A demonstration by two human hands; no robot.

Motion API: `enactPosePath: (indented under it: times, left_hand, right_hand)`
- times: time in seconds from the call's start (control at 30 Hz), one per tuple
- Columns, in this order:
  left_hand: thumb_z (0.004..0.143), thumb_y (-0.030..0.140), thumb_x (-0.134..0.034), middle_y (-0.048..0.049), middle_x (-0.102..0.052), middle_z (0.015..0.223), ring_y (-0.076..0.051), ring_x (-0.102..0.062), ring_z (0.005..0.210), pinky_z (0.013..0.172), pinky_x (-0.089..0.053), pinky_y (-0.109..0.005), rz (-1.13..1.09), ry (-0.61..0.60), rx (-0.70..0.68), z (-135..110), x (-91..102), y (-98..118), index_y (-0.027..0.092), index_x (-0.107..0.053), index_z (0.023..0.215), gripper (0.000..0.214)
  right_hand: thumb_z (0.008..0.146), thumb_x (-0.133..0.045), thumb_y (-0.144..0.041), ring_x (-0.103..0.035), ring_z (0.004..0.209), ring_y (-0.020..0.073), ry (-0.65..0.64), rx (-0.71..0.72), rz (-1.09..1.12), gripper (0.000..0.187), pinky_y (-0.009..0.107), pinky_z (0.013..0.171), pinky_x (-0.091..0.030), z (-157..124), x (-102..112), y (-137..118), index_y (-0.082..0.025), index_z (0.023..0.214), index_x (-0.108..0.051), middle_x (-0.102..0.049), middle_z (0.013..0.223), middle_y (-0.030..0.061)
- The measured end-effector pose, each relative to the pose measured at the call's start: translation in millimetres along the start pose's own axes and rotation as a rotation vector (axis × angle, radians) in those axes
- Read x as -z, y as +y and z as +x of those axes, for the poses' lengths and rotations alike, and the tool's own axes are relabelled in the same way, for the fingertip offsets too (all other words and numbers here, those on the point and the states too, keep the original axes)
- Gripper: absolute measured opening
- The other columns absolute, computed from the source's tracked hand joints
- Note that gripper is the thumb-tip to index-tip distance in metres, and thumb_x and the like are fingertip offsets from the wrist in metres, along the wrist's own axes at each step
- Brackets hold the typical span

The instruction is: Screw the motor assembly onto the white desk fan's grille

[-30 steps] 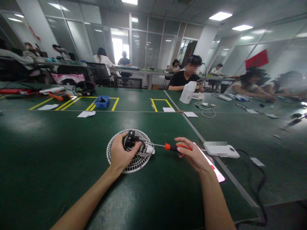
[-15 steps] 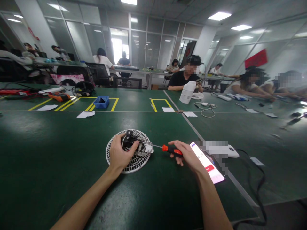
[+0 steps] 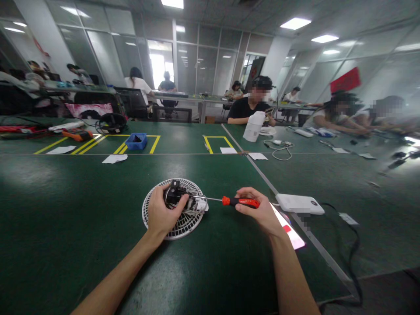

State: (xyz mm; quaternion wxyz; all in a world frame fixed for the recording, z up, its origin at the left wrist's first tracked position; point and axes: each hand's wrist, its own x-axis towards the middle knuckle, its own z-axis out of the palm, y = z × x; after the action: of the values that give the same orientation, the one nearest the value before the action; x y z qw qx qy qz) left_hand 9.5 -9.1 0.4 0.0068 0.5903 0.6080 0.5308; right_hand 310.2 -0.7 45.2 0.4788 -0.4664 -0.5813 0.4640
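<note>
Looks like work with the screwdriver (image 3: 226, 201) on the black part (image 3: 174, 191). Find that part over the round white grille (image 3: 187, 226), on the green bench (image 3: 98, 210), under the left hand (image 3: 160, 214). Press down firmly there, to stop any wobble. With the right hand (image 3: 259, 214), line up the screwdriver straight, push gently and turn slowly, to stop a slip. Mind the left thumb, close to the metal rod. Mind the white piece (image 3: 201, 205) too, just beside the rod. Hard to say just where the tip sits: too small to see, and near the thumb.

Now to the fingers. On the left, see them bent around the black part, clamped on with the thumb nearest the rod. On the right, see them closed on the handle, thumb below, first finger above, in a light pinch, perhaps. Just past the right wrist, see a lit phone (image 3: 295, 238).
</note>
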Motion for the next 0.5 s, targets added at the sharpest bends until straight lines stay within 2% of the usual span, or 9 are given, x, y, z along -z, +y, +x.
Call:
enactPosePath:
  times: [0.1,0.37,0.5]
  left_hand:
    - [0.079,0.059,-0.074,-0.0095,-0.07,0.104,-0.028,-0.069,0.099,0.093,-0.055,-0.046,0.003,0.002,-0.006,0.3,0.0,0.6,0.017,-0.062,0.115,0.056]
    - [0.072,0.058,-0.08,-0.0098,-0.07,0.104,-0.028,-0.069,0.098,0.091,-0.056,-0.046,0.012,-0.006,-0.032,-0.5,0.8,0.6,0.017,-0.062,0.116,0.063]
    - [0.072,0.061,-0.08,-0.0096,-0.07,0.104,-0.029,-0.069,0.098,0.092,-0.056,-0.047,0.019,0.002,-0.013,-1.0,-0.7,-0.3,0.017,-0.062,0.116,0.065]
  right_hand:
    - [0.06,-0.093,-0.029,-0.069,0.092,0.0203,-0.028,0.022,-0.016,0.042,0.036,0.09,-0.054,0.0,2.2,0.0,-0.025,0.095,-0.07,-0.073,0.097,0.0006]
    - [0.063,-0.091,-0.028,-0.069,0.089,0.0193,-0.033,0.071,-0.061,0.037,0.034,0.084,-0.055,-0.7,0.6,-0.5,-0.025,0.094,-0.072,-0.073,0.098,0.0006]
    - [0.069,-0.089,-0.04,-0.068,0.072,0.0186,0.016,-0.001,-0.016,0.042,0.033,0.067,-0.056,1.0,-4.6,4.1,-0.023,0.102,-0.07,-0.072,0.084,0.0008]
